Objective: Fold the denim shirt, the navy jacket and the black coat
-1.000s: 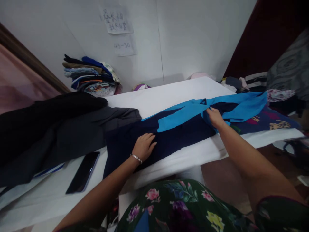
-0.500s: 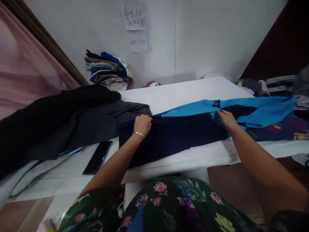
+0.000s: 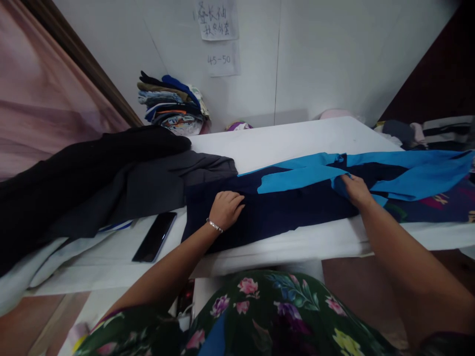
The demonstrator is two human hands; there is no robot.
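A navy and bright blue jacket (image 3: pixel 297 212) lies spread along the front of the table. One of its blue sleeves (image 3: pixel 293 179) is laid across the navy body. My left hand (image 3: pixel 227 210) rests on the navy cloth near its left end, fingers stretched out and holding nothing. Farther right, my right hand (image 3: pixel 356 192) pinches a blue edge of the jacket, its fingertips partly hidden by the cloth. More blue fabric (image 3: pixel 426 175) trails off to the right, over a dark patterned garment (image 3: pixel 441 200).
Black (image 3: pixel 74 173) and dark grey clothes (image 3: pixel 159 190) are heaped at the left. In front of them lies a phone (image 3: pixel 155 237). A folded stack of clothes (image 3: pixel 172 104) stands at the back by the wall. More clothes (image 3: pixel 404 133) lie back right on the white table (image 3: pixel 297 138).
My left hand has let go of the jacket's upper edge and come down nearer, fingers now flat. The blue sleeve now lies farther down over the navy body. My right hand keeps its pinch.
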